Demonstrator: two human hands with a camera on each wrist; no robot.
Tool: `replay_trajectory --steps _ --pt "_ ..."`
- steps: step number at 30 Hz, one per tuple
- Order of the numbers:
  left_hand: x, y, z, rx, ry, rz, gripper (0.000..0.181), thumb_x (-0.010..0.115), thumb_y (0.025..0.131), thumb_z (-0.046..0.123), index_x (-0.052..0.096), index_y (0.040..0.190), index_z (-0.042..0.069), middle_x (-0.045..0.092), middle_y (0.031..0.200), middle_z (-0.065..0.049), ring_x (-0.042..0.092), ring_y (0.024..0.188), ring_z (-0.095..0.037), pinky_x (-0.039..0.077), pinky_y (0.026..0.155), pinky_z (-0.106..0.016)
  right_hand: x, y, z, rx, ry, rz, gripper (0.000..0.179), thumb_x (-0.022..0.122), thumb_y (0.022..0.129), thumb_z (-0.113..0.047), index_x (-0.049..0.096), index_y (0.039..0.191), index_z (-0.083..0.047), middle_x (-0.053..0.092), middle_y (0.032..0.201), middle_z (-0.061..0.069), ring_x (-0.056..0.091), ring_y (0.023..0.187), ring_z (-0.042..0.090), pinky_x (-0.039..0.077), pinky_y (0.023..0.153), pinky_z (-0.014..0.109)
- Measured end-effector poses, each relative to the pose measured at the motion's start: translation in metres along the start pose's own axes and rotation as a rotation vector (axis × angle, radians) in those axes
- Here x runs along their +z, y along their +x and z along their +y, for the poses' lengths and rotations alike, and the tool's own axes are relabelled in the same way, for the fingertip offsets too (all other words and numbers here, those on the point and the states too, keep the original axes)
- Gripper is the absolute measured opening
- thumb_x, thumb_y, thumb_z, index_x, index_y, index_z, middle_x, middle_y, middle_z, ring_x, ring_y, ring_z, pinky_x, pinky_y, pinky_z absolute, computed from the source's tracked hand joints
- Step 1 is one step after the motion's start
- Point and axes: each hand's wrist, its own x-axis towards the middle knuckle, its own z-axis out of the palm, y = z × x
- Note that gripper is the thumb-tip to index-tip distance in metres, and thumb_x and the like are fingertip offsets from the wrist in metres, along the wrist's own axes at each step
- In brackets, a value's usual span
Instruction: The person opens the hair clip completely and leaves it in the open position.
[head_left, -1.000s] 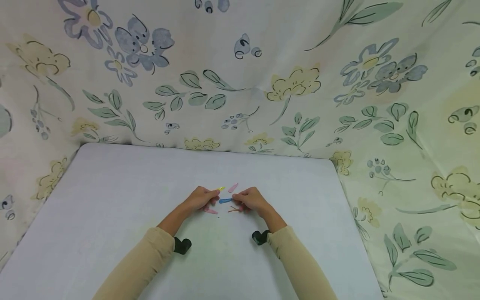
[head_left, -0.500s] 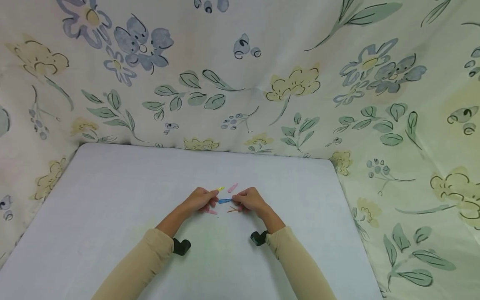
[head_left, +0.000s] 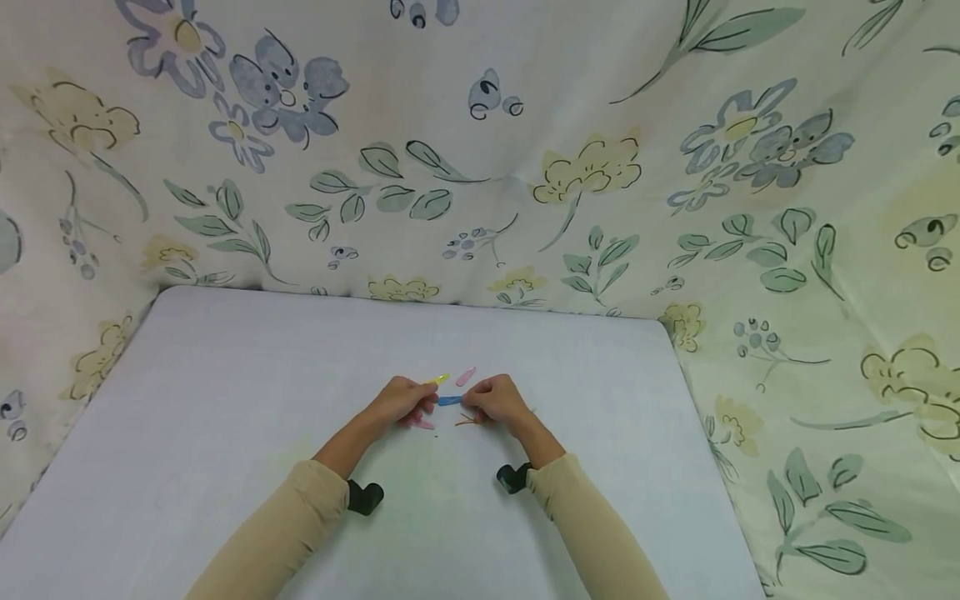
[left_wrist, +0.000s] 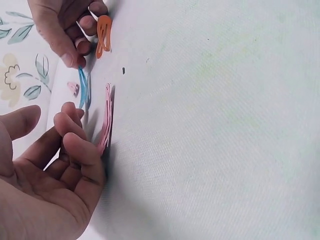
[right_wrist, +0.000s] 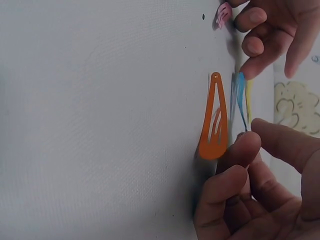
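A blue snap hair clip (head_left: 451, 401) lies between the two hands on the white table. The right hand (head_left: 497, 398) pinches its right end between thumb and index finger, plain in the right wrist view. One fingertip of the left hand (head_left: 401, 402) touches or nearly touches the clip's other end; the left thumb (left_wrist: 22, 122) stands apart from the fingers. Below the left fingers is a pink hair clip (left_wrist: 106, 120). An orange hair clip (right_wrist: 213, 120) lies beside the right fingers. Just behind the left fingertips shows a yellow clip (head_left: 441, 379), partly hidden.
Another pink hair clip (head_left: 467, 377) lies behind the blue one. The white table (head_left: 262, 367) extends around the hands, with a floral cloth (head_left: 480, 208) hanging behind it. Tiny dark specks dot the surface near the clips.
The right hand has shifted slightly left, its fingers covering more of the blue hair clip's right end. A little more of the yellow clip shows past the left fingertips.
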Motion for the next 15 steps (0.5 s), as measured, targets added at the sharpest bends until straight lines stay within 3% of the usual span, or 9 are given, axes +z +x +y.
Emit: replay_trajectory --steps 8,15 --pt "0.0024 0.0016 -0.0021 0.028 -0.026 0.031 0.027 0.067 0.095 0.025 0.073 0.103 -0.001 0.061 0.073 -0.002 0.049 0.056 -0.008 0.039 0.052 -0.021 -0.0001 0.0008 0.0018 -0.009 0.02 -0.002 0.013 0.069 0.092 -0.013 0.072 0.095 -0.001 0.059 0.064 0.001 0.053 0.053 0.009 0.044 0.052 0.022" --pt "0.0053 0.004 -0.0046 0.097 -0.037 0.054 0.019 0.071 0.093 0.016 0.072 0.105 0.001 0.063 0.081 -0.004 0.052 0.062 -0.012 0.041 0.055 -0.023 -0.0052 0.0001 0.0035 -0.025 0.073 -0.051 0.016 0.065 0.095 -0.015 0.07 0.098 -0.001 0.057 0.068 0.003 0.05 0.059 0.014 0.043 0.056 0.025"
